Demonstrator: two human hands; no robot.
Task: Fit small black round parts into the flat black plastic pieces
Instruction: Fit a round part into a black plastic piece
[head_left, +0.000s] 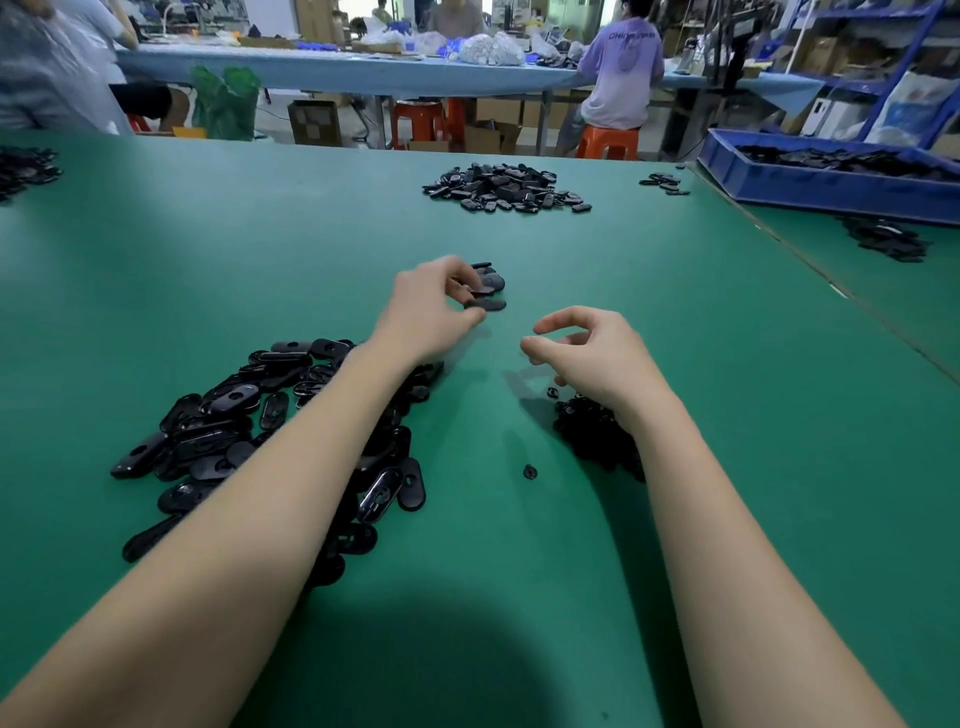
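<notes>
My left hand (434, 306) reaches forward over the green table (675, 467) and pinches a flat black oval piece (483, 285) at a small cluster of such pieces (488, 304). My right hand (587, 353) hovers to its right, fingers loosely curled, holding nothing that I can see. Under my left forearm lies a big heap of flat black oval pieces (234, 426). Beneath my right wrist sits a pile of small black round parts (592, 431). One round part (530, 472) lies alone between the two piles.
A further heap of black pieces (504, 187) lies at the table's far middle, and smaller groups at far right (665, 183) and far left (23, 169). A blue bin (810, 182) of black pieces stands on the adjoining table. People sit at a bench behind.
</notes>
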